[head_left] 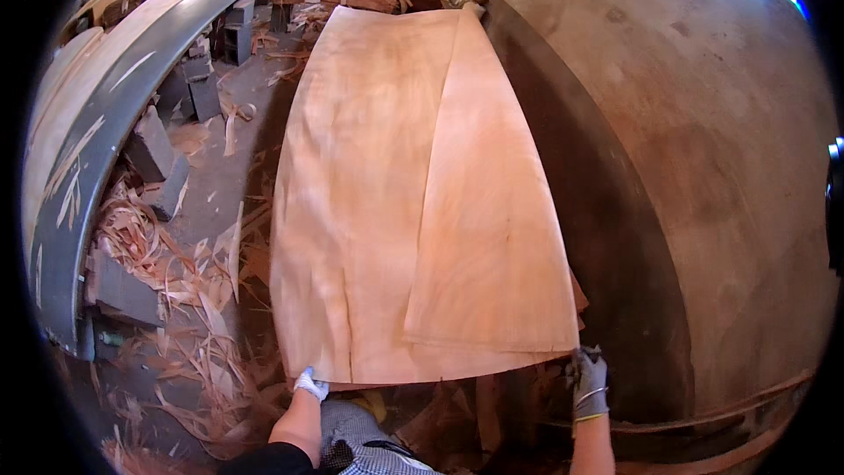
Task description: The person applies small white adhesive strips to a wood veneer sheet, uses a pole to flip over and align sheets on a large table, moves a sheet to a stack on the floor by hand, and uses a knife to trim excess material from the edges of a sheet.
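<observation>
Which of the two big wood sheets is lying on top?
The narrower veneer sheet on the right lies on top, overlapping the wider sheet beneath. The right hand grips near its corner.

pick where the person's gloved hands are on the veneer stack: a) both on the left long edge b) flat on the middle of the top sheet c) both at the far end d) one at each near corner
d: the left hand grips the near left corner of the veneer stack and the right hand holds the near right corner, each at the near edge.
</observation>
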A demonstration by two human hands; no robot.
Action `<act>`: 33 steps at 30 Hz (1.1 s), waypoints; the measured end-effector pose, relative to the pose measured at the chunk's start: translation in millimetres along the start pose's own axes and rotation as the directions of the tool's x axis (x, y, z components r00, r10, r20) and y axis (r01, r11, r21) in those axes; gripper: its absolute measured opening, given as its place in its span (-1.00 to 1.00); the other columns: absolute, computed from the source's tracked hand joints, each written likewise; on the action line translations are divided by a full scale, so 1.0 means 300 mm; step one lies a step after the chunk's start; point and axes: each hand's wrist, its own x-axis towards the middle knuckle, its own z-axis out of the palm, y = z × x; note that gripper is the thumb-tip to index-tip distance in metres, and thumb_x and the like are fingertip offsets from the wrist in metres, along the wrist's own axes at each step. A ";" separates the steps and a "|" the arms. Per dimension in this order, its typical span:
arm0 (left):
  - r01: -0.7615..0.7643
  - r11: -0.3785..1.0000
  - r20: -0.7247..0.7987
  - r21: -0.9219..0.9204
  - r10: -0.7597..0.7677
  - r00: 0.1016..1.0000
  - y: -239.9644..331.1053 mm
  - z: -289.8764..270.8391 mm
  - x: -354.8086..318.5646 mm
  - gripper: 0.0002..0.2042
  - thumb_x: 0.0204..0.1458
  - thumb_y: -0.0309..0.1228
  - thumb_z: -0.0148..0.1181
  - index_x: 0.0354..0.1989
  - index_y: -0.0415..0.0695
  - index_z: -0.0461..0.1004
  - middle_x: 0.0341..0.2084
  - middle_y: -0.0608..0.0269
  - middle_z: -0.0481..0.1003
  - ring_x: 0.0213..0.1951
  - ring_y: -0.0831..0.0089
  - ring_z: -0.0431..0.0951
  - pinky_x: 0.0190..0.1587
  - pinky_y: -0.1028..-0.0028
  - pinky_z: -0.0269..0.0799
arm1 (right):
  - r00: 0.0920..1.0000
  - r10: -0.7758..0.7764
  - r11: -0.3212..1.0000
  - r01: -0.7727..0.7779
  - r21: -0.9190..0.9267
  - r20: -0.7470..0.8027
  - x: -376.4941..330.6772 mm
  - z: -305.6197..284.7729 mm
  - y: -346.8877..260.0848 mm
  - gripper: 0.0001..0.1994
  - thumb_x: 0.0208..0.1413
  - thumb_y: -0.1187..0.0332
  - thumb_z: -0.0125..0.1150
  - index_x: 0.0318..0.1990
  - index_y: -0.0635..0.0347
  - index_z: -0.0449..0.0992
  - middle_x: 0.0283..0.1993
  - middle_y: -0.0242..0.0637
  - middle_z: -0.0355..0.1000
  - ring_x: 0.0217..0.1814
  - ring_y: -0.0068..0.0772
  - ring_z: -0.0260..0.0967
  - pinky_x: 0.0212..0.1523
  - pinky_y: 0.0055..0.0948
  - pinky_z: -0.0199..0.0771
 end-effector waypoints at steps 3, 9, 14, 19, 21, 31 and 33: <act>-0.058 0.997 -0.102 0.051 0.062 0.993 -0.062 0.002 0.029 -0.81 0.00 -0.32 0.02 -0.18 0.07 0.36 -0.25 0.40 0.42 -0.21 0.38 0.42 -0.13 0.27 0.29 | 0.997 0.007 0.999 -0.004 0.040 -0.083 0.120 -0.011 0.101 -0.84 -0.10 0.43 0.21 -0.39 0.24 0.36 -0.70 -0.40 0.23 -0.81 -0.54 0.14 -0.88 -0.55 0.08; -0.311 0.947 -0.039 -0.081 0.309 0.950 -0.115 -0.024 0.025 -0.71 -0.05 -0.42 0.07 -0.10 0.10 0.30 -0.24 0.37 0.40 -0.14 0.36 0.38 -0.07 0.24 0.26 | 0.999 0.009 1.000 -0.008 0.020 -0.036 0.336 -0.055 0.348 -0.87 -0.12 0.47 0.20 -0.40 0.25 0.39 -0.62 -0.36 0.32 -0.76 -0.56 0.17 -0.80 -0.58 0.12; -0.411 0.888 0.094 -0.206 0.436 0.895 -0.244 0.035 -0.058 -0.64 -0.12 -0.45 0.15 -0.10 0.07 0.29 -0.24 0.36 0.40 -0.14 0.33 0.38 -0.03 0.22 0.26 | 0.999 -0.042 0.999 0.042 -0.008 -0.001 0.540 -0.103 0.589 -0.88 -0.07 0.45 0.16 -0.38 0.21 0.35 -0.74 -0.35 0.26 -0.86 -0.57 0.10 -0.89 -0.60 0.04; -0.281 0.957 0.457 -0.066 0.279 0.844 -0.324 0.064 -0.136 -0.68 -0.09 -0.32 0.12 -0.12 -0.05 0.31 -0.10 0.28 0.36 -0.02 0.30 0.29 0.09 0.24 0.15 | 0.997 0.062 0.994 -0.065 -0.084 -0.038 0.634 -0.091 0.678 -0.87 -0.12 0.51 0.20 -0.38 0.29 0.40 -0.61 -0.37 0.33 -0.73 -0.59 0.17 -0.71 -0.58 0.17; -0.289 0.955 0.432 -0.060 0.286 0.855 -0.270 0.068 -0.188 -0.49 -0.09 -0.16 0.09 0.05 -0.08 0.20 0.05 0.19 0.23 0.10 0.18 0.17 0.15 0.15 0.05 | 0.999 0.041 0.998 -0.041 -0.057 -0.007 0.666 -0.105 0.744 -0.87 -0.11 0.50 0.19 -0.38 0.28 0.40 -0.62 -0.39 0.31 -0.74 -0.57 0.16 -0.71 -0.57 0.15; -0.505 0.846 0.305 -0.170 0.533 0.789 -0.047 -0.041 0.025 -0.47 -0.03 -0.12 0.02 0.09 -0.13 0.16 0.06 0.20 0.23 0.07 0.20 0.21 0.15 0.20 0.05 | 0.959 -0.264 0.952 0.244 -0.184 -0.098 0.727 -0.144 0.991 -0.89 -0.06 0.48 0.15 -0.36 0.23 0.38 -0.67 -0.39 0.28 -0.84 -0.60 0.09 -0.86 -0.57 0.04; -0.502 0.848 0.305 -0.171 0.530 0.791 -0.024 -0.004 0.083 -0.47 -0.03 -0.12 0.01 0.09 -0.13 0.16 0.07 0.20 0.22 0.07 0.20 0.21 0.15 0.20 0.06 | 0.976 -0.208 0.969 0.196 -0.152 -0.067 0.812 -0.114 0.982 -0.91 -0.06 0.48 0.14 -0.37 0.23 0.38 -0.68 -0.40 0.27 -0.83 -0.60 0.08 -0.86 -0.57 0.04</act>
